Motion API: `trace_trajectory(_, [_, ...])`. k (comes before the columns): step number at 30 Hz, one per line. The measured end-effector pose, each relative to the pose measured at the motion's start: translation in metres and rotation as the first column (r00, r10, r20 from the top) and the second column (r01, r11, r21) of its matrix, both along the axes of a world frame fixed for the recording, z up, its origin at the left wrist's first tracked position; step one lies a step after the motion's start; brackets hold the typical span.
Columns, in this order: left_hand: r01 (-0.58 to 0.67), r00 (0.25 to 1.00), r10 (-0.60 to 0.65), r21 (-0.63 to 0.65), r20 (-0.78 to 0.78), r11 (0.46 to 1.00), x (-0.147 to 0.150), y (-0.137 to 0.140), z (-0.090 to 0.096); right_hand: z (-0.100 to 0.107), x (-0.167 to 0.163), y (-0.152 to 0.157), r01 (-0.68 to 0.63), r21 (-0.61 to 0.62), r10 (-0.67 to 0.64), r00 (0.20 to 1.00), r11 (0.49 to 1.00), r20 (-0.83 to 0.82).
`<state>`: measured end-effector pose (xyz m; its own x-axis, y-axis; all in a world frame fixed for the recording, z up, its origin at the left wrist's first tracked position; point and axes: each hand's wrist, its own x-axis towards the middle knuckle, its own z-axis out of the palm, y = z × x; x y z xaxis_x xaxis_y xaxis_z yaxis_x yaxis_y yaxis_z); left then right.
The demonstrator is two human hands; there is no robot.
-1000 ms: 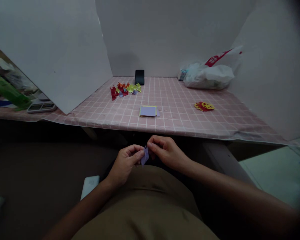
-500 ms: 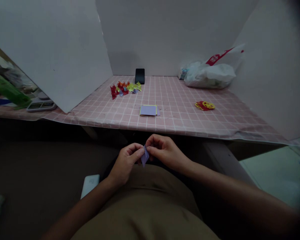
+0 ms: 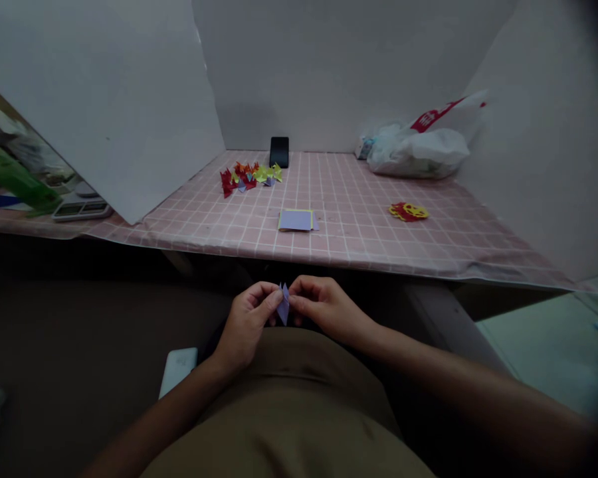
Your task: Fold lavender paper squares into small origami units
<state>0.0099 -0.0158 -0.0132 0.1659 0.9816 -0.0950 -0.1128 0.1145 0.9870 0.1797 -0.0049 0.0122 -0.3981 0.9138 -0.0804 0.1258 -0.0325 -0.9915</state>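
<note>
Left hand point(image 3: 246, 322) pinches the paper point(image 3: 283, 309), nearer than the table point(image 3: 359, 232); right hand point(image 3: 331, 309) seems to grip its right edge (fingertips partly hidden): best steady it left, crease gently right

The bench point(image 3: 349, 249) is covered with a pink cloth point(image 3: 343, 192) marked by a grid of pale lines, its edge overhanging slightly at the front. Near the front, around the middle, lies a small stack of paper point(image 3: 296, 220), a purple sheet on top and yellow showing at the edges. Farther back to the left sits a cluster of folded paper shapes point(image 3: 239, 177) in red, orange, yellow and a little purple; just behind it a dark phone point(image 3: 279, 153) stands upright. To the right are flat red and yellow pieces point(image 3: 408, 212), overlapping. Behind them rests a white plastic bag point(image 3: 418, 156) with red print, beside a small pack point(image 3: 363, 147). At the far left, a scale point(image 3: 83, 210) sits near a green wrapper point(image 3: 20, 176).
</note>
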Motion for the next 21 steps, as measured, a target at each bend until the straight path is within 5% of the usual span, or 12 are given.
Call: trace_trajectory(21, [-0.067, 0.997, 0.068, 0.030, -0.043, 0.997, 0.0051, -0.0033, 0.0012, -0.0053, -0.0024, -0.0035, 0.006, 0.183, -0.028, 0.993, 0.983, 0.114])
